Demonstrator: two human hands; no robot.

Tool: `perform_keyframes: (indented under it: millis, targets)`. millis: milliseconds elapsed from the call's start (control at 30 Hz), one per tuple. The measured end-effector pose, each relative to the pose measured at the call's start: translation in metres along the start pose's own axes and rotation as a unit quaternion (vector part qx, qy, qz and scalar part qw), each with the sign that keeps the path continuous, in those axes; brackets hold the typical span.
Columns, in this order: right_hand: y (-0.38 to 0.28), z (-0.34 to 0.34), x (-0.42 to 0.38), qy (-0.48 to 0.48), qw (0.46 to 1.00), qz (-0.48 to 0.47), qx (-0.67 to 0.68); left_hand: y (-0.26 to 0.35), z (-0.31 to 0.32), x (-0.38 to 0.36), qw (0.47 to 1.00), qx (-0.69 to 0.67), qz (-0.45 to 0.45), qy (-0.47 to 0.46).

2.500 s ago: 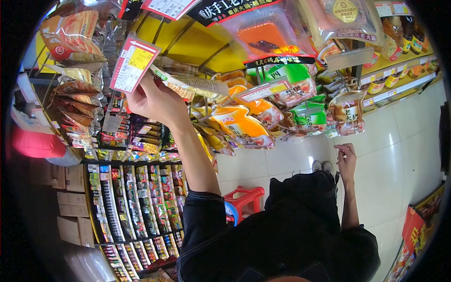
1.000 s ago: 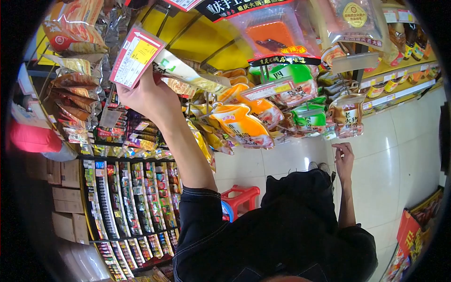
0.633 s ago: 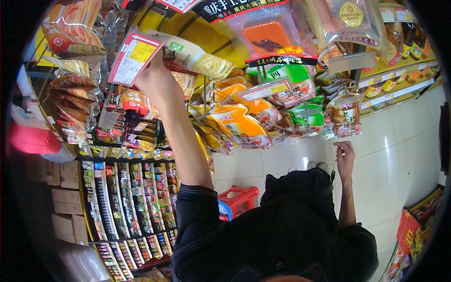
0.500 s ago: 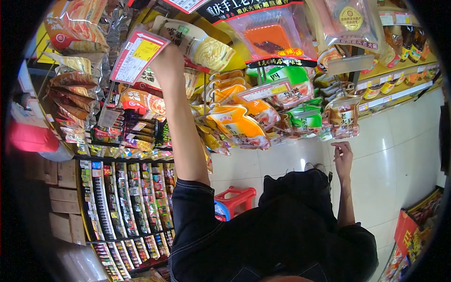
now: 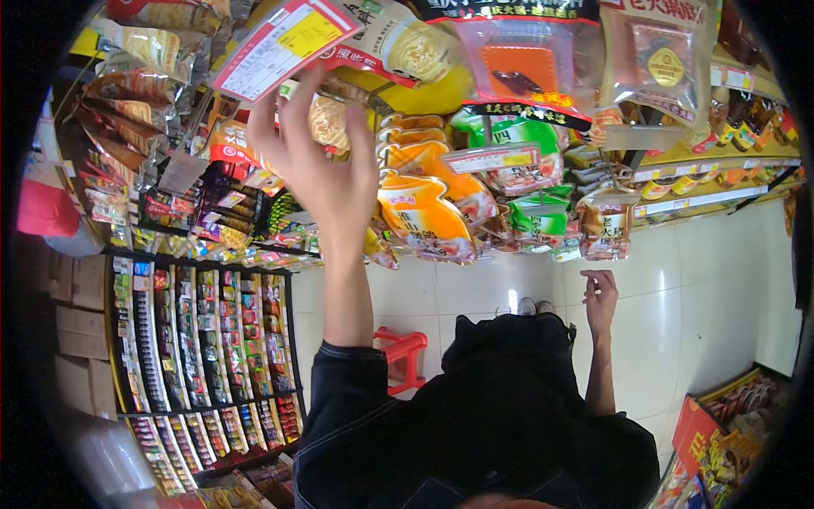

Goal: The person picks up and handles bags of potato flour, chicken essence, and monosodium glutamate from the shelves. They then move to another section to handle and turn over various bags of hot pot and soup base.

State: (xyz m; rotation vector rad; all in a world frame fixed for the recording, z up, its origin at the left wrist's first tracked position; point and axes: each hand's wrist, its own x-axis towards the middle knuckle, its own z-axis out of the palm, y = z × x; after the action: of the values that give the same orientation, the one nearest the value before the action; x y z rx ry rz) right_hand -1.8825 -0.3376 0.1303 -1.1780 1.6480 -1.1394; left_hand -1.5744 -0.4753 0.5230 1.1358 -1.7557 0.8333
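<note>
My left hand [image 5: 326, 174] is raised at the hanging packets, its fingers apart and nothing held. Just above its fingertips is a red-edged price tag [image 5: 287, 47]. Behind the fingers shows a noodle packet [image 5: 329, 121], and a green and white packet [image 5: 407, 42] hangs up to the right. Orange pouches [image 5: 426, 212] hang right of the hand. My right hand [image 5: 600, 293] hovers low over the floor, fingers loosely curled and apart, holding nothing. Right above it hangs a brown pouch [image 5: 604, 225].
A red stool [image 5: 407, 360] stands on the tiled floor below the pouches. Shelves of small packs [image 5: 212, 339] are at the lower left, with cardboard boxes [image 5: 80, 331] beside them. Bottles [image 5: 746, 123] line the right shelf. A red display box [image 5: 691, 437] is at the lower right.
My left hand has come down from behind the price tag, and its spread fingers now show. The view has shifted, with the stool and the lower shelves further left.
</note>
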Motion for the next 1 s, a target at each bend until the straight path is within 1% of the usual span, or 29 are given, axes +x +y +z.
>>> perform_keyframes:
  millis: [33,67,133,167,200,233,267,300,333,433,533,567,667,733,800,833,900,933,967,1000]
  targets:
    - [0.002,0.001,0.0,0.001,1.0,-0.006,-0.004,-0.004,-0.015,-0.008,0.999,0.038,0.035,0.012]
    - [0.002,0.004,-0.004,-0.006,1.0,0.001,0.001,-0.016,-0.025,-0.018,0.999,0.003,0.025,0.02]
    - [-0.008,0.002,-0.002,-0.02,1.0,0.008,0.002,-0.046,-0.048,-0.028,0.997,0.075,-0.002,-0.011]
    - [-0.007,0.005,-0.001,-0.024,1.0,-0.002,-0.015,-0.058,-0.052,-0.029,0.993,0.045,-0.11,0.014]
    - [-0.007,0.007,0.0,-0.032,0.999,-0.004,-0.015,-0.074,-0.053,-0.029,0.975,0.017,-0.217,0.041]
    - [-0.008,0.009,0.001,-0.04,0.999,-0.007,-0.015,-0.106,-0.052,-0.035,0.964,0.039,-0.257,0.05]
    - [-0.012,0.012,0.003,-0.047,0.999,-0.011,-0.013,-0.158,-0.055,-0.053,0.974,0.132,-0.184,-0.007]
    - [-0.018,0.015,0.005,-0.054,0.998,-0.012,-0.011,-0.164,-0.052,-0.052,0.945,-0.041,-0.323,-0.014]
    - [-0.018,0.017,0.007,-0.06,0.998,-0.026,-0.015,-0.168,-0.052,-0.053,0.87,-0.215,-0.443,-0.019]
    - [-0.02,0.025,0.012,-0.062,0.996,-0.06,-0.021,-0.17,-0.056,-0.055,0.855,-0.247,-0.456,-0.017]
    - [-0.032,0.026,0.012,-0.073,0.995,-0.061,-0.024,-0.17,-0.067,-0.06,0.786,-0.369,-0.493,0.042]
    - [-0.033,0.027,0.012,-0.076,0.995,-0.055,-0.025,-0.164,-0.07,-0.06,0.781,-0.365,-0.504,0.057]
    - [-0.032,0.028,0.01,-0.075,0.996,-0.053,-0.02,-0.136,-0.087,-0.041,0.836,-0.298,-0.46,0.014]
    - [-0.025,0.028,0.01,-0.088,0.992,-0.078,-0.039,-0.148,-0.094,-0.042,0.807,-0.367,-0.463,0.0]
    - [-0.013,0.031,0.012,-0.098,0.987,-0.112,-0.054,-0.132,-0.098,-0.04,0.814,-0.381,-0.436,0.036]
    - [-0.017,0.03,0.01,-0.096,0.987,-0.117,-0.055,-0.128,-0.105,-0.04,0.796,-0.426,-0.431,0.012]
    - [-0.04,0.029,0.004,-0.102,0.992,-0.072,-0.03,-0.12,-0.123,-0.043,0.751,-0.513,-0.414,-0.036]
    - [-0.055,0.027,0.0,-0.104,0.993,-0.05,-0.02,-0.113,-0.129,-0.041,0.739,-0.477,-0.475,-0.008]
    - [-0.07,0.026,-0.002,-0.112,0.993,-0.03,-0.014,-0.111,-0.131,-0.04,0.709,-0.505,-0.492,0.015]
    - [-0.073,0.025,-0.001,-0.13,0.989,-0.073,-0.012,-0.108,-0.132,-0.04,0.675,-0.533,-0.509,0.039]
